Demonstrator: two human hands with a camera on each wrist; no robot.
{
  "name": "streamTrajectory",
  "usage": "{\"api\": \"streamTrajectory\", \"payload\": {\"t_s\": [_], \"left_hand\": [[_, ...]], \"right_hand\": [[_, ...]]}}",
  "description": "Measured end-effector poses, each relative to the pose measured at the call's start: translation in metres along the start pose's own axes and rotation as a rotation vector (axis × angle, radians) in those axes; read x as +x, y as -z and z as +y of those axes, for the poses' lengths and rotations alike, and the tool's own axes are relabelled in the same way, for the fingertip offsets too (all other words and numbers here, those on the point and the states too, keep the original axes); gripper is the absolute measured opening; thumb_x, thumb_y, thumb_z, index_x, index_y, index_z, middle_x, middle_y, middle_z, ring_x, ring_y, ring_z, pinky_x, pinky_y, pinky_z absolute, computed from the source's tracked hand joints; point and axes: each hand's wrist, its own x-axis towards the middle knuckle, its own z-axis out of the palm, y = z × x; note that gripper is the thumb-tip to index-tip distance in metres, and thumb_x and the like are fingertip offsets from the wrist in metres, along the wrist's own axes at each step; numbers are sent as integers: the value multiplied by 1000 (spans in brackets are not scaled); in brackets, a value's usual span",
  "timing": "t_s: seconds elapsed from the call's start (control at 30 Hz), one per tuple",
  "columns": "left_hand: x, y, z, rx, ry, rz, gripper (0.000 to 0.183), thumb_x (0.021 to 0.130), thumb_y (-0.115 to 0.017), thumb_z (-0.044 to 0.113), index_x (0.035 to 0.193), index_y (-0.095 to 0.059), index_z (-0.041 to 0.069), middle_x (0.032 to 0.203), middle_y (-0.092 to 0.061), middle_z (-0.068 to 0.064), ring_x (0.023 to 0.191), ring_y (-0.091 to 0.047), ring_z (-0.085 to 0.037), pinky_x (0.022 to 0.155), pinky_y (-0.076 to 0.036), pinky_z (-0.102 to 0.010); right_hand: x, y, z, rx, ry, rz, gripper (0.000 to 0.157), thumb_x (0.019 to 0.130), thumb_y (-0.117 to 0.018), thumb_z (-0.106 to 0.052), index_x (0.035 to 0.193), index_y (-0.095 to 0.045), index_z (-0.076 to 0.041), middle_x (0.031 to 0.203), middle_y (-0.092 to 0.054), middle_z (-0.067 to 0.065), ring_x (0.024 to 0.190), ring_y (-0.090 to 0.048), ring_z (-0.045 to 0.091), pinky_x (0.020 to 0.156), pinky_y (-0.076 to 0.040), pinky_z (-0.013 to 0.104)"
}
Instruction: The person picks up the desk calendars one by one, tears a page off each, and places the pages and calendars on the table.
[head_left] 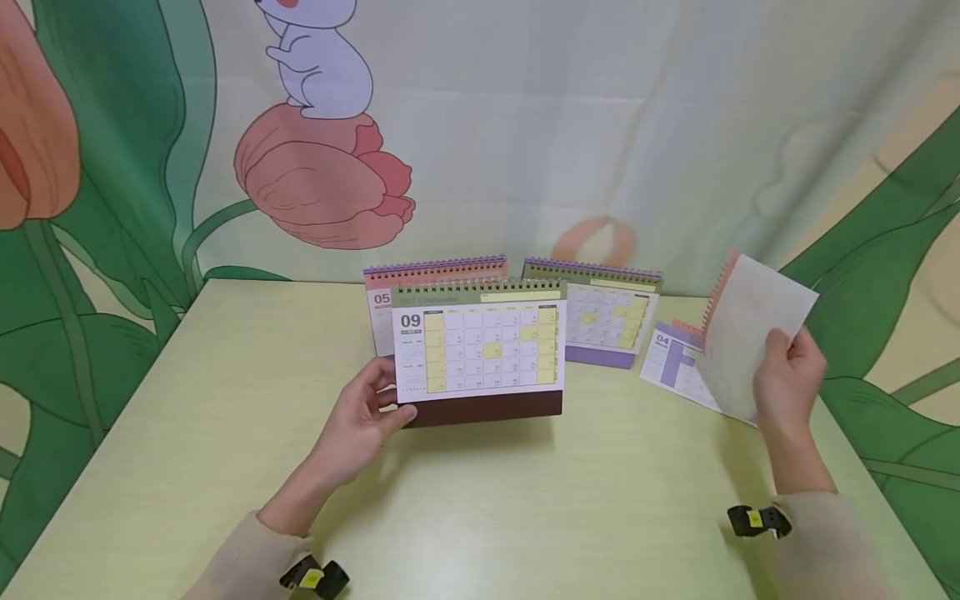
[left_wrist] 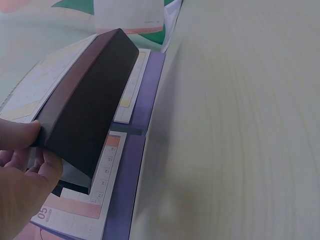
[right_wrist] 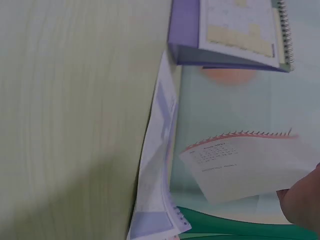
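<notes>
My left hand (head_left: 360,417) grips the lower left corner of a spiral desk calendar (head_left: 491,342) with a dark maroon base, its page reading 09 under a green band. In the left wrist view the thumb lies on the base's front and the fingers (left_wrist: 49,167) curl behind its edge, with the calendar (left_wrist: 87,95) raised off the table. At the right, my right hand (head_left: 789,379) pinches a loose calendar sheet (head_left: 750,333) by its side. That sheet has a ragged salmon edge of torn binding holes, also plain in the right wrist view (right_wrist: 240,165).
Partly behind the held calendar stands a pink-topped desk calendar (head_left: 381,321) showing 05. A purple-based calendar (head_left: 607,321) stands right of it. On the table (head_left: 225,433), under the held sheet, lies a loose sheet (head_left: 678,367) marked 04. A printed curtain (head_left: 480,150) hangs behind.
</notes>
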Motion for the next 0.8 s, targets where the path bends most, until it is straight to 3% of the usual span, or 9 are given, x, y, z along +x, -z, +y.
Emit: {"api": "streamTrajectory", "payload": {"t_s": [0.13,0.23,0.3,0.4,0.43,0.5,0.6,0.67,0.8], "left_hand": [[0,1,0,-5,9,6,41,91,-58,-21,127,-51,-4,131,-61,-21,111,-65,-33,86,-59,-33],[0,2,0,-3,13,9,41,91,-57,-21,128,-51,-4,131,-61,-21,111,-64,-33,86,-58,-32],[0,3,0,1,16,11,42,91,-57,-21,129,-51,-4,131,-60,-20,112,-64,-33,86,-58,-32],[1,3,0,8,19,11,42,92,-57,-20,130,-51,-3,131,-60,-20,112,-64,-33,87,-58,-32],[1,3,0,9,21,11,42,92,-57,-20,130,-51,-3,131,-60,-20,112,-64,-33,87,-58,-32],[1,4,0,14,25,13,42,92,-58,-20,130,-51,-2,131,-61,-19,113,-64,-34,87,-58,-32],[1,4,-1,20,28,18,42,92,-58,-20,130,-51,-2,131,-61,-19,113,-63,-34,87,-58,-31],[1,4,-1,22,30,22,42,92,-58,-20,130,-51,-2,131,-61,-19,113,-63,-34,87,-58,-31],[0,3,-2,20,27,28,40,92,-58,-20,128,-52,-3,130,-61,-20,111,-64,-32,86,-58,-31]], "right_hand": [[5,3,9,-304,162,-46,33,109,-44,-19,125,-67,-2,106,-73,3,91,-67,11,73,-51,18],[7,3,12,-430,286,-89,38,110,-40,-20,135,-64,-4,124,-69,17,107,-65,28,82,-52,35],[9,3,15,-491,382,-123,38,110,-39,-17,139,-62,-6,120,-69,24,97,-65,35,76,-49,38],[14,2,19,-560,512,-181,38,110,-41,-9,142,-60,-7,92,-67,28,67,-54,28,63,-39,31],[16,2,21,-579,554,-201,39,109,-42,-5,143,-59,-6,92,-67,28,63,-48,27,61,-35,29],[20,2,25,-620,597,-253,42,107,-42,0,146,-57,-5,100,-68,27,65,-48,29,63,-38,32],[26,1,31,-651,641,-336,43,105,-43,5,146,-54,0,136,-60,26,97,-64,42,85,-52,49],[29,1,34,-677,651,-398,43,105,-43,6,146,-52,1,145,-53,26,124,-56,47,99,-45,63],[31,2,41,-742,636,-530,42,105,-44,6,147,-48,5,149,-46,29,136,-43,51,110,-34,65]]}}
